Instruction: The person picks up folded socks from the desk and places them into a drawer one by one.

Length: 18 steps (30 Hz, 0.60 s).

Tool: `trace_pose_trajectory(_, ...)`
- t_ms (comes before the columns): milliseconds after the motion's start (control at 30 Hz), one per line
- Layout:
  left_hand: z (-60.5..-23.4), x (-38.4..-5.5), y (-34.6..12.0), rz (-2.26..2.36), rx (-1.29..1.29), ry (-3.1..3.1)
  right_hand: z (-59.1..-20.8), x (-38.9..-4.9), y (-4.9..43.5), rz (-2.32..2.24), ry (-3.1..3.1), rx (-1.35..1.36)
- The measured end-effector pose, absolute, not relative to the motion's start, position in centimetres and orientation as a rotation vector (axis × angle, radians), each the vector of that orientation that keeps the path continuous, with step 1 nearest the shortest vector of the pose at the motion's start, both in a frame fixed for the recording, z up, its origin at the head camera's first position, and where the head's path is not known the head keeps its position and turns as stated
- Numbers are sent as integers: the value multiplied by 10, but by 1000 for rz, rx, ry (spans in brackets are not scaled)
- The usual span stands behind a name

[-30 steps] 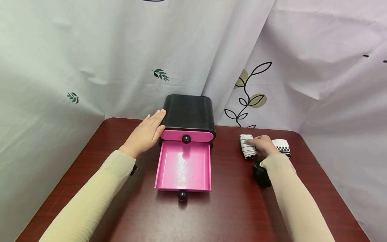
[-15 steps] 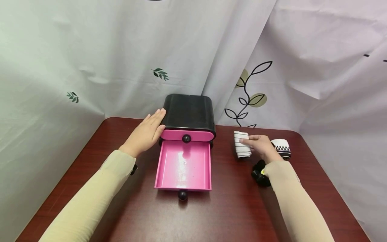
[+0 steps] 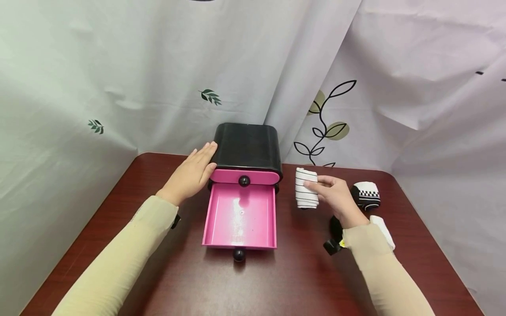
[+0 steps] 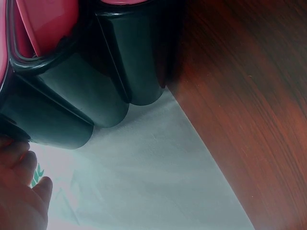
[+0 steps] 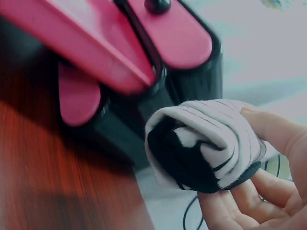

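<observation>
My right hand (image 3: pixel 334 195) pinches a rolled pair of white socks (image 3: pixel 306 188) with thin black stripes, to the right of the drawer cabinet. In the right wrist view the rolled socks (image 5: pixel 201 143) show a black inner layer, with the thumb on one side and the fingers on the other. My left hand (image 3: pixel 189 175) lies with straight fingers against the left side of the black cabinet (image 3: pixel 247 147). From that cabinet a pink drawer (image 3: pixel 241 219) stands pulled out, with nothing in it. The closed drawer above it has a round black knob (image 3: pixel 244 181).
On the right of the brown table (image 3: pixel 276 285) lies a black and white roll with a checkered band (image 3: pixel 367 195). A white roll (image 3: pixel 382 232) and a black item (image 3: pixel 334 245) are partly hidden by the right forearm. White curtains (image 3: pixel 166 79) stand behind.
The right hand has lifted the striped socks and carried them left toward the cabinet, uncovering more of the rolls on the right. The left hand and the drawer have stayed in place.
</observation>
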<state>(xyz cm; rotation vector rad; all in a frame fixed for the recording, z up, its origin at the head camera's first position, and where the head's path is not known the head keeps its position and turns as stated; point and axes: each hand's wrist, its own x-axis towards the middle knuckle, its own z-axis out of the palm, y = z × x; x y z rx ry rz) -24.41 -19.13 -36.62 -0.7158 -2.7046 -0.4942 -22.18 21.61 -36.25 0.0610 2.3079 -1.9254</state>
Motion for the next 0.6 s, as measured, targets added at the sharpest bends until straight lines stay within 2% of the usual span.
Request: trace_pose_trajectory(600, -367, -243, -192, -495, -711, -2705, -355, -180, 160, -2123, 2108, -94)
